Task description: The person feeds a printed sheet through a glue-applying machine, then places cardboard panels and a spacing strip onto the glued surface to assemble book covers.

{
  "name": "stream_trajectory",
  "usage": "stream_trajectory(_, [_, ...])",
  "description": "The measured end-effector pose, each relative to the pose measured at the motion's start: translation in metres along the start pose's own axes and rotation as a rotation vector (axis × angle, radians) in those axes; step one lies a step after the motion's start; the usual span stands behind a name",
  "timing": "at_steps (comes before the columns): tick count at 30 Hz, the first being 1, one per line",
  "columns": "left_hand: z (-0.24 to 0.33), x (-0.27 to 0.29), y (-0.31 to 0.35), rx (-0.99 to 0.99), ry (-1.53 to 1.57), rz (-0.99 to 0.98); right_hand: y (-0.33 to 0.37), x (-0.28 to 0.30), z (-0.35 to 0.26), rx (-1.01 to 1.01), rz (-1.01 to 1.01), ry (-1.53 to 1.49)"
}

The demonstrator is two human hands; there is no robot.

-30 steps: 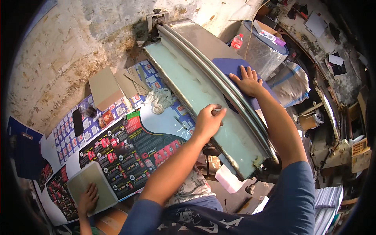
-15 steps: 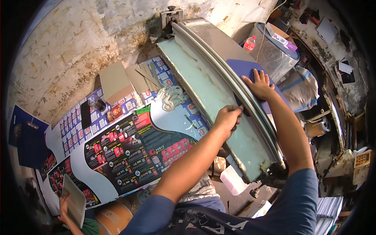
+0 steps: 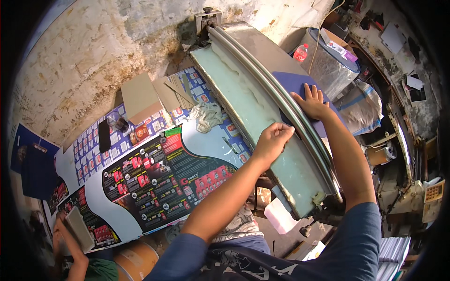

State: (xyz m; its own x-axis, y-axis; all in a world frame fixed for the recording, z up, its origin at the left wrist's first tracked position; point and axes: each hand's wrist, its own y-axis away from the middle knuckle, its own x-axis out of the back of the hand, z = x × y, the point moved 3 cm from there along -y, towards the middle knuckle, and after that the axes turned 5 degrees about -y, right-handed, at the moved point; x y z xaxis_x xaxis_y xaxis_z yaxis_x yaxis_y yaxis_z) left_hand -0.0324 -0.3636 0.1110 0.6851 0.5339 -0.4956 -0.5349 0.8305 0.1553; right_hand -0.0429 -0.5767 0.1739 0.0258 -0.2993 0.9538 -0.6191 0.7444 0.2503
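Observation:
My left hand is closed over the pale green plate of a roller machine, thumb and fingers pressed together close to the long steel rollers. Anything between those fingertips is hidden. On the far side of the rollers my right hand lies flat with fingers spread, on top of a blue board. A dark edge of the board shows on the plate side, just beyond my left fingers, so it seems to pass between the rollers.
Left of the machine stands a table with printed sheets, a white rag, cardboard pieces and a phone. A co-worker's arm handles a grey board there. A wrapped drum with a red bottle stands beyond.
My left hand has turned slightly upward at the rollers, its fingertips lifting from the dark edge of the board. My right hand stays put. The co-worker's arm and grey board have shifted.

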Motion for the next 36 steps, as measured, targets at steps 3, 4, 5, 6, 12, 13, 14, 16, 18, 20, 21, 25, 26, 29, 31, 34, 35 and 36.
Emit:
stream_trajectory(3, [0.010,0.003,0.010,-0.777,-0.903,0.222,0.000,0.003,0.003,-0.001,0.009,0.012])
stream_trajectory(4, [0.012,0.004,0.009,-0.865,-1.009,0.263,-0.001,0.003,0.000,0.010,0.014,0.018])
stream_trajectory(5, [0.014,0.005,0.005,-0.952,-1.116,0.304,0.001,0.004,-0.002,0.012,0.009,0.017])
stream_trajectory(6, [0.015,0.005,0.004,-1.039,-1.224,0.346,0.001,0.001,-0.002,0.006,0.001,0.017])
stream_trajectory(12, [0.020,0.008,0.010,-1.192,-1.396,0.387,0.003,0.003,-0.002,0.027,-0.041,0.027])
stream_trajectory(13, [0.026,0.006,0.012,-1.226,-1.390,0.375,0.003,0.005,-0.002,0.067,-0.056,-0.020])
stream_trajectory(14, [0.032,0.004,0.016,-1.261,-1.383,0.363,0.004,0.005,-0.005,0.127,-0.101,-0.074])
stream_trajectory(16, [0.043,0.005,0.025,-1.304,-1.343,0.385,0.010,0.005,-0.012,0.242,-0.192,-0.184])
stream_trajectory(18, [0.061,0.009,0.035,-1.376,-1.310,0.424,0.015,0.009,-0.024,0.260,-0.268,-0.511])
stream_trajectory(20, [0.078,0.014,0.053,-1.376,-1.339,0.450,0.025,0.020,-0.044,0.263,-0.478,-0.792])
stream_trajectory(21, [0.091,0.018,0.062,-1.395,-1.322,0.455,0.036,0.028,-0.053,0.223,-0.321,-0.867])
stream_trajectory(25, [0.140,0.049,0.118,-1.446,-1.318,0.567,0.160,0.058,-0.103,0.717,-0.036,-1.022])
stream_trajectory(26, [0.148,0.053,0.131,-1.462,-1.292,0.574,0.207,0.055,-0.103,0.846,0.056,-0.968])
stream_trajectory(29, [0.166,0.079,0.182,-1.457,-1.288,0.605,0.279,0.017,-0.087,1.027,0.307,-0.471])
stream_trajectory(31, [0.172,0.101,0.228,-1.395,-1.314,0.593,0.307,-0.007,-0.081,0.855,0.490,-0.326])
stream_trajectory(34, [0.172,0.141,0.298,-1.277,-1.169,0.636,0.302,-0.032,-0.056,0.792,0.610,-0.196])
stream_trajectory(35, [0.172,0.155,0.315,-1.172,-1.173,0.649,0.299,-0.034,-0.055,0.786,0.528,-0.276])
stream_trajectory(36, [0.169,0.168,0.332,-1.059,-1.168,0.662,0.298,-0.034,-0.054,0.774,0.438,-0.347])
